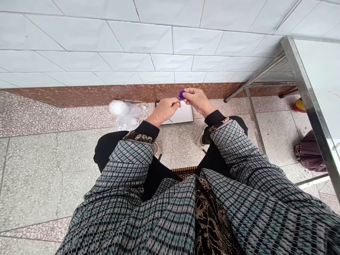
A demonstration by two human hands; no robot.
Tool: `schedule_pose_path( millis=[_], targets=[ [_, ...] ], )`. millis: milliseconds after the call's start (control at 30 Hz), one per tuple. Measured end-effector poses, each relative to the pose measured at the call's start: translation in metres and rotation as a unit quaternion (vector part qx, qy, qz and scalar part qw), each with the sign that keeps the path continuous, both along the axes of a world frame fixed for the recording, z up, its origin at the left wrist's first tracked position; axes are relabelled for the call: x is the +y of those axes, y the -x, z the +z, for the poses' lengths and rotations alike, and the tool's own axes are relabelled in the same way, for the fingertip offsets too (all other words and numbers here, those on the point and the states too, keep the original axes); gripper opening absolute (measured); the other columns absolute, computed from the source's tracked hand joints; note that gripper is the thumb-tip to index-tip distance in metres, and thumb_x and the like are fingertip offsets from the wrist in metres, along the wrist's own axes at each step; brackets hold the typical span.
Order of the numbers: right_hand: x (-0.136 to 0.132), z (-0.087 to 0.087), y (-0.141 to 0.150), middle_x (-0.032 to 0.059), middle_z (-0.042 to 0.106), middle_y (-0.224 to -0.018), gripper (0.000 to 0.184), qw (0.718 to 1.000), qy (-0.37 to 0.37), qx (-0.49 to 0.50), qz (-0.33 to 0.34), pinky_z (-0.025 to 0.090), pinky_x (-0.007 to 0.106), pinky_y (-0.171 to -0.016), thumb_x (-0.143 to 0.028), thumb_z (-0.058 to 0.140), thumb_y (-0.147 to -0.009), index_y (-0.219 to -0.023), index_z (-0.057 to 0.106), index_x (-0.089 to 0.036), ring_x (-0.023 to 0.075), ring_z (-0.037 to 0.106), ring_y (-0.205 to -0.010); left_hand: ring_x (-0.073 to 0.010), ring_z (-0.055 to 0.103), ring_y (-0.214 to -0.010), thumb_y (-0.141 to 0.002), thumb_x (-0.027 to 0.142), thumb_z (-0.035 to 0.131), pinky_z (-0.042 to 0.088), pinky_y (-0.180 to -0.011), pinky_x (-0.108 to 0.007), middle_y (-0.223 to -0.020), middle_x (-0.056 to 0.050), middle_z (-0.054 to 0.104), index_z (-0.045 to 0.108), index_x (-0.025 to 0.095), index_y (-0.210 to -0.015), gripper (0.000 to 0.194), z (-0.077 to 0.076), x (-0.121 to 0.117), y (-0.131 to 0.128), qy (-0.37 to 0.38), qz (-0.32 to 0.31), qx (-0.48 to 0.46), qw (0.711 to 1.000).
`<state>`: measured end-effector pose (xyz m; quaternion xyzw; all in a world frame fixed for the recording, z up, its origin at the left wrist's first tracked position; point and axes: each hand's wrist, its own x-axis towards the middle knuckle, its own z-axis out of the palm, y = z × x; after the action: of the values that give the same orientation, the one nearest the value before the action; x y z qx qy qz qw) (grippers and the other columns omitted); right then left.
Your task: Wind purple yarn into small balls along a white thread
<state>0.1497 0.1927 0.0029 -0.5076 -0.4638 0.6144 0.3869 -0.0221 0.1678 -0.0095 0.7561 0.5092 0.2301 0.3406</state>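
A small purple piece, which looks like knotted or crocheted yarn, is pinched between the thumb and fingers of my right hand. Close by its lower left edge, my left hand is closed, thumb against fingers. Whatever the left fingertips grip is too small to make out. Both hands are held out in front of me, above a flat white board or shallow box with a dark edge on the floor. A short dark strand lies on its white surface.
Balls of white yarn in clear plastic lie on the floor at left. Ahead stands a white tiled wall with a brown base strip. A metal-framed table is at right, with a dark purple cloth-like thing and a red-yellow object beneath.
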Motion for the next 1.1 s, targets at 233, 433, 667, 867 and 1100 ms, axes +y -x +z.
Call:
schedule_pose_path(
  millis=[233,433,667,867,1100],
  targets=[
    [-0.002,-0.006,0.001,-0.0039,0.059,-0.051,0.024,0.983,0.021,-0.159,0.09,0.039,0.015,-0.045,0.007,0.069,-0.078,-0.067,0.062,-0.014,0.0064,0.05,-0.049,-0.0214,0.064,-0.088,-0.092,0.02,0.051,0.049,-0.085,-0.034,-0.092,-0.008,0.071,0.071,0.017,-0.087,0.021,0.002,-0.002,0.005,-0.094,-0.036,0.048,0.994],
    [-0.008,0.011,-0.005,-0.0035,0.063,-0.062,0.014,0.988,0.084,0.016,0.128,0.044,0.014,-0.05,-0.003,0.075,-0.082,-0.08,0.065,-0.014,0.0047,0.052,-0.052,-0.0219,0.064,-0.089,-0.092,0.017,0.05,0.049,-0.085,-0.034,-0.092,-0.009,0.071,0.069,0.017,-0.085,0.02,-0.002,0.006,0.012,-0.071,0.028,0.051,0.996],
    [0.002,-0.003,-0.001,-0.005,0.06,-0.062,0.02,1.0,0.004,-0.01,-0.01,0.045,0.016,-0.054,-0.006,0.073,-0.081,-0.075,0.057,-0.016,0.0061,0.055,-0.055,-0.0204,0.065,-0.084,-0.09,0.018,0.051,0.049,-0.083,-0.033,-0.086,-0.007,0.07,0.07,0.018,-0.082,0.021,-0.003,-0.002,0.0,-0.049,-0.123,0.025,0.991],
    [0.002,-0.013,0.001,-0.0055,0.056,-0.058,0.022,0.979,-0.051,-0.183,0.072,0.038,0.018,-0.049,0.003,0.067,-0.074,-0.069,0.058,-0.016,0.0076,0.049,-0.054,-0.0218,0.063,-0.088,-0.091,0.02,0.051,0.05,-0.086,-0.035,-0.089,-0.007,0.069,0.07,0.018,-0.085,0.02,0.005,-0.002,0.006,-0.084,-0.064,0.028,0.994],
    [-0.009,0.006,0.0,-0.0032,0.062,-0.063,0.018,0.985,0.055,-0.031,0.162,0.048,0.017,-0.055,0.0,0.069,-0.08,-0.079,0.06,-0.016,0.0071,0.053,-0.056,-0.0221,0.062,-0.092,-0.091,0.018,0.051,0.049,-0.089,-0.035,-0.093,-0.008,0.07,0.068,0.018,-0.084,0.019,0.005,0.006,0.014,-0.081,0.037,0.033,0.996]
  ],
)
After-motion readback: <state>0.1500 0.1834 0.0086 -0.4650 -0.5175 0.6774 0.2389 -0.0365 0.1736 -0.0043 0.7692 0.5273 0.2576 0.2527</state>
